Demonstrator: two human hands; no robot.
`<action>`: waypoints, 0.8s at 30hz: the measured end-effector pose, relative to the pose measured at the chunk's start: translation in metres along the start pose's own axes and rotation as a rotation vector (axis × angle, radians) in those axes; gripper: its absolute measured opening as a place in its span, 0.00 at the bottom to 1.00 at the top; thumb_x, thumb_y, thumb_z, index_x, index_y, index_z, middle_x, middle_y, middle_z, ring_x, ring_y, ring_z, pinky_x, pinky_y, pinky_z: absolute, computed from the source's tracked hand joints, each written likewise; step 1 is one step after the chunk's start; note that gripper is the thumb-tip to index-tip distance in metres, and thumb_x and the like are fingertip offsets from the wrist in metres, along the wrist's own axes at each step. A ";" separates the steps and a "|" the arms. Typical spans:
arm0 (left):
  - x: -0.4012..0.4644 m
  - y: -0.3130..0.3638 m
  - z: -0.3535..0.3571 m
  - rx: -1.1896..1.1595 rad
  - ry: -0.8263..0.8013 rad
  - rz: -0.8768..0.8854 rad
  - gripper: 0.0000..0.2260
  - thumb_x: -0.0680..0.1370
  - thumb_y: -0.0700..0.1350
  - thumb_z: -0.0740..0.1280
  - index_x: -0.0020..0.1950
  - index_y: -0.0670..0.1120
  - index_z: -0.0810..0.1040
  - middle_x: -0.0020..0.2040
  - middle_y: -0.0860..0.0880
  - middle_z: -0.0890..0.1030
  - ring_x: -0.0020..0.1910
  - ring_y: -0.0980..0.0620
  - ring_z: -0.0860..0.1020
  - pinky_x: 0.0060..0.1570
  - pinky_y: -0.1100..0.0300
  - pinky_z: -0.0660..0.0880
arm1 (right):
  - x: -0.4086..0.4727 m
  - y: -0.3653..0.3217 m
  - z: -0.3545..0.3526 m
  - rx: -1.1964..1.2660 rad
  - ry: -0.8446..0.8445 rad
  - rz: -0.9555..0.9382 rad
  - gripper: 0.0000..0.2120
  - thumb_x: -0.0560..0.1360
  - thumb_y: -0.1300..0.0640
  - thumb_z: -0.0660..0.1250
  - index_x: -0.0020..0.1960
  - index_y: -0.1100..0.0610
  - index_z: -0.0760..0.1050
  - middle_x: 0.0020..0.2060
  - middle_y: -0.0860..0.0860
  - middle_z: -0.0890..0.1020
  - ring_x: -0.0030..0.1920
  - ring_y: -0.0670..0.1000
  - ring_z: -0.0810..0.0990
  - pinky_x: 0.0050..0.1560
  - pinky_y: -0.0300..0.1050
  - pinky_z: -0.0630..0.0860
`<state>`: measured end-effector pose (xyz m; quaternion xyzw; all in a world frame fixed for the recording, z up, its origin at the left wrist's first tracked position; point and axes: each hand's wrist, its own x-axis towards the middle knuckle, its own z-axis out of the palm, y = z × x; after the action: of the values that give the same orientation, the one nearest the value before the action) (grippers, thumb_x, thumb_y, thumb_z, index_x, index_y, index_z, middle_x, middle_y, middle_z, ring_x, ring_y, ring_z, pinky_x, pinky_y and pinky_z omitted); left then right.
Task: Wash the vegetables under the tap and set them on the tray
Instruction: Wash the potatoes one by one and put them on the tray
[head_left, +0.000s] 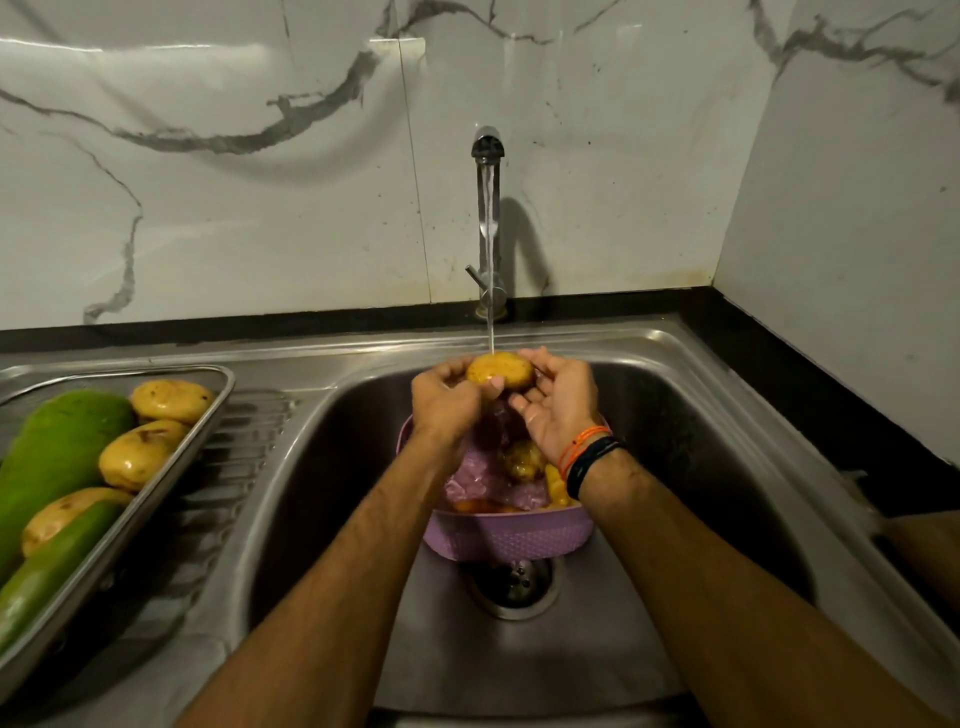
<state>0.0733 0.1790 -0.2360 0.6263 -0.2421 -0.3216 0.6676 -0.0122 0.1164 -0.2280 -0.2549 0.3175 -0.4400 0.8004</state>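
Potato (500, 370) held under the tap (488, 150) stream, above the sink (675, 415) bowl, water landing on its top. Head view only. Judged handling: firm, dense, moderate weight, no crush risk, but wet skin makes it slippery; best held around the broad middle with fingers wrapped from both sides, not by the ends.

Left hand (445, 397) grips the potato's left side, fingers curled round it, thumb under the near edge. Right hand (561, 402) cups the right side, fingertips on the potato, palm turned toward the camera, fingers loosely bent; hold looks lighter than the left's. Wrist bands (589, 451) on the right wrist.

Below the potato, in the sink: purple colander (511, 538) over the drain (511, 584), holding more unwashed produce, another potato (522, 457) and something purple; details blurred.

Left of the sink, on the drainboard: steel tray (171, 478) with three washed potatoes (171, 400) and two green vegetables (62, 447). Judged: wash in progress, several items left.
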 end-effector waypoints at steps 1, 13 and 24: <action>-0.002 0.003 0.001 -0.176 -0.045 -0.063 0.11 0.78 0.35 0.68 0.60 0.37 0.78 0.54 0.40 0.82 0.54 0.46 0.81 0.59 0.48 0.79 | 0.001 -0.002 -0.001 0.001 -0.009 0.011 0.17 0.81 0.57 0.57 0.64 0.65 0.74 0.59 0.61 0.78 0.54 0.56 0.77 0.52 0.50 0.76; 0.002 0.008 -0.009 -0.705 -0.041 -0.345 0.34 0.81 0.63 0.55 0.68 0.33 0.70 0.65 0.32 0.74 0.66 0.36 0.73 0.64 0.42 0.70 | 0.003 -0.002 -0.008 -0.006 -0.025 0.087 0.26 0.82 0.46 0.53 0.64 0.67 0.73 0.64 0.64 0.75 0.66 0.62 0.73 0.69 0.58 0.65; -0.002 0.008 -0.010 -0.674 -0.031 -0.349 0.31 0.80 0.64 0.58 0.64 0.35 0.72 0.63 0.34 0.74 0.61 0.36 0.76 0.51 0.45 0.77 | -0.005 -0.005 -0.002 -0.121 -0.059 0.061 0.26 0.82 0.47 0.53 0.65 0.67 0.73 0.63 0.63 0.76 0.66 0.61 0.73 0.68 0.57 0.66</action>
<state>0.0798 0.1876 -0.2293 0.3985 -0.0224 -0.5014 0.7677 -0.0186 0.1186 -0.2248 -0.3057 0.3272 -0.3877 0.8057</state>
